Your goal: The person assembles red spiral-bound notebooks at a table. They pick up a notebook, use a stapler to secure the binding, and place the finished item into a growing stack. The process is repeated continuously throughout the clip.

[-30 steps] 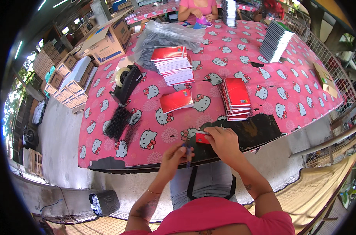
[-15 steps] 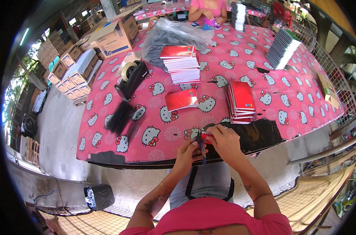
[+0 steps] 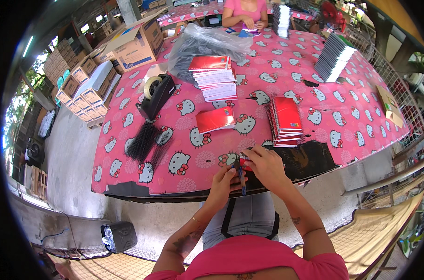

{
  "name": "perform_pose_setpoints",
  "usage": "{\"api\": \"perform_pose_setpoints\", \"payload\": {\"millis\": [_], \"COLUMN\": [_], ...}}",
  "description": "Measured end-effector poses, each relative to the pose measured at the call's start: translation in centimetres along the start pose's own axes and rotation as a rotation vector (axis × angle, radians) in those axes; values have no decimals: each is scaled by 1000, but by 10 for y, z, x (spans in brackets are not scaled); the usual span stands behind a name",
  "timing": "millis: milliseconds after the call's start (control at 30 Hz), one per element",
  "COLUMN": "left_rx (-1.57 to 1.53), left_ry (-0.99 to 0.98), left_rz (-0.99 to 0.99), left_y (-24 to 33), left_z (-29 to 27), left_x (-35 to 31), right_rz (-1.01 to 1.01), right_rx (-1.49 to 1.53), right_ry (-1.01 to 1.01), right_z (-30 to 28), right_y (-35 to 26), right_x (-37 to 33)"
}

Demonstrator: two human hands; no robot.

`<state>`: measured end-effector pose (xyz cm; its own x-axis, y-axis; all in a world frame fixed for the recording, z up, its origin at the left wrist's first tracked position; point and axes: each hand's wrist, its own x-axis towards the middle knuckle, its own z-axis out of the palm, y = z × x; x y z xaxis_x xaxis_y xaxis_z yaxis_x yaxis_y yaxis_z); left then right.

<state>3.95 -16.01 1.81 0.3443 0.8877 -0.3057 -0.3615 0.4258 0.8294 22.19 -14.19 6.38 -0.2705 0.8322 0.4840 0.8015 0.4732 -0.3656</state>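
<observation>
Here, low centre of frame at the surface [image 3: 128,154] edge, both hands work one small red notebook [image 3: 246,164]: right hand [image 3: 263,165] fingers clamped on it, left hand [image 3: 225,181] fingers pinching a dark coil [image 3: 242,179], probably binding; next needs careful threading.

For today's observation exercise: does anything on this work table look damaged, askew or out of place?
Yes. The pink patterned tablecloth is worn through along the near edge, baring dark patches near the right hand and at the left corner. The stack of white-paged notebooks leans unevenly.
</observation>
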Motion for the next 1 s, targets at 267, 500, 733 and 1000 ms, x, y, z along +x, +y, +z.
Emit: {"api": "perform_pose_setpoints", "payload": {"millis": [267, 500, 733, 1000], "left_rx": [6, 24, -96, 29], "left_ry": [13, 10, -35, 16], "left_rz": [-17, 12, 26, 157], "left_y": [-7, 1, -1, 10], "left_z": [-1, 1, -4, -7], "left_x": [6, 1, 5, -3], "right_rz": [-29, -75, 8, 52], "right_rx": [19, -16, 59, 50], "right_ry": [27, 38, 72, 79], "right_z": [4, 21, 15, 22], "right_y": [6, 9, 8, 15], "right_x": [-7, -6, -8, -4]}}
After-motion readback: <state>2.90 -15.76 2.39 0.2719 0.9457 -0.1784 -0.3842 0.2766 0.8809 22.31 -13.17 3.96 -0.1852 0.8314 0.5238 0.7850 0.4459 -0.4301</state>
